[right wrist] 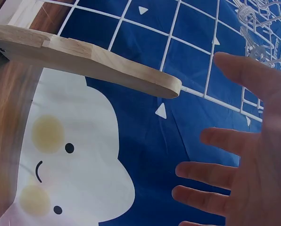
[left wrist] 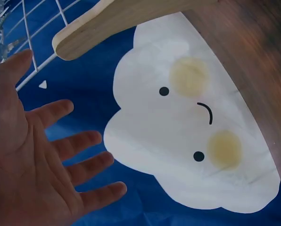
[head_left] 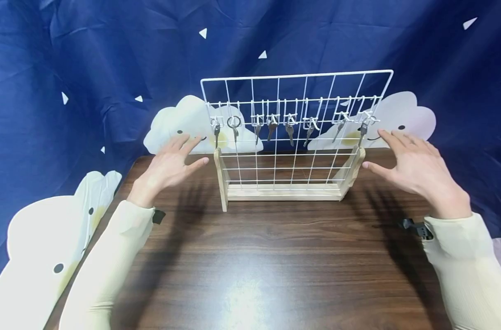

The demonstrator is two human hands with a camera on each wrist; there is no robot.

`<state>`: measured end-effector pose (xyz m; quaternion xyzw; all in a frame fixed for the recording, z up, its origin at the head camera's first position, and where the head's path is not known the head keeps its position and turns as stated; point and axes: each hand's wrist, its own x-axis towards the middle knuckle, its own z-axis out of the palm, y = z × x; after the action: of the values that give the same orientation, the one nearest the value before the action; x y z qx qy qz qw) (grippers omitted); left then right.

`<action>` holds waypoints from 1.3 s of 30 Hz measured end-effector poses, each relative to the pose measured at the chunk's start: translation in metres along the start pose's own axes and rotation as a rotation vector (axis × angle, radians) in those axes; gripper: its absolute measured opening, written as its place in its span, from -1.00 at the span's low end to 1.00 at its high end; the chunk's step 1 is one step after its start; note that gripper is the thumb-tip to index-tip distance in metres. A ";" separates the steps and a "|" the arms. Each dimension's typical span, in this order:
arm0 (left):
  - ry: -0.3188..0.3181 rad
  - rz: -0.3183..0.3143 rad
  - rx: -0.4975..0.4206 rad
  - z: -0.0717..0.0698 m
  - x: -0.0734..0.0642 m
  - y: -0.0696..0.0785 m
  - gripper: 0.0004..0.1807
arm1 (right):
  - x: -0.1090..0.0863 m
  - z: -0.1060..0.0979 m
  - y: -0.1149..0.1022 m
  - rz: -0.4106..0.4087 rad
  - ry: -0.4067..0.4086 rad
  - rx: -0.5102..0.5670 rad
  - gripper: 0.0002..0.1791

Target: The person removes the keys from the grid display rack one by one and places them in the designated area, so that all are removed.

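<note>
A white wire grid rack stands in a pale wooden base towards the back of the table. Several keys hang in a row from white hooks on it, among them a key near the middle and a key on a dark ring at the left. My left hand hovers left of the rack, fingers spread and holding nothing. On the other side, my right hand is held likewise, its thumb near the right wooden upright. In the left wrist view the left wooden upright lies beyond the thumb.
The brown wooden table reaches forward from the rack. Behind it hangs a blue cloth with white cloud shapes and small triangles. Dark straps with small devices sit at the wrists.
</note>
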<state>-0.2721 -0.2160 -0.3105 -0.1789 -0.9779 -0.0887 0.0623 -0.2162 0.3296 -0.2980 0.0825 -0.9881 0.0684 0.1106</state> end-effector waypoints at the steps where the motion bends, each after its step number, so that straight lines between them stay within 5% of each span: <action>1: 0.001 0.005 -0.005 0.000 0.000 0.000 -0.18 | 0.000 0.000 0.000 0.000 0.002 0.003 0.02; 11: 0.001 0.009 -0.053 0.001 0.002 0.005 -0.23 | -0.003 -0.003 -0.003 0.032 0.016 0.015 -0.01; 39: 0.155 0.111 -0.221 0.009 0.009 0.007 -0.43 | -0.008 -0.001 -0.008 0.024 0.066 0.036 -0.21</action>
<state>-0.2785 -0.2043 -0.3171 -0.2313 -0.9430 -0.2056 0.1222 -0.2066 0.3235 -0.2976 0.0702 -0.9834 0.0903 0.1407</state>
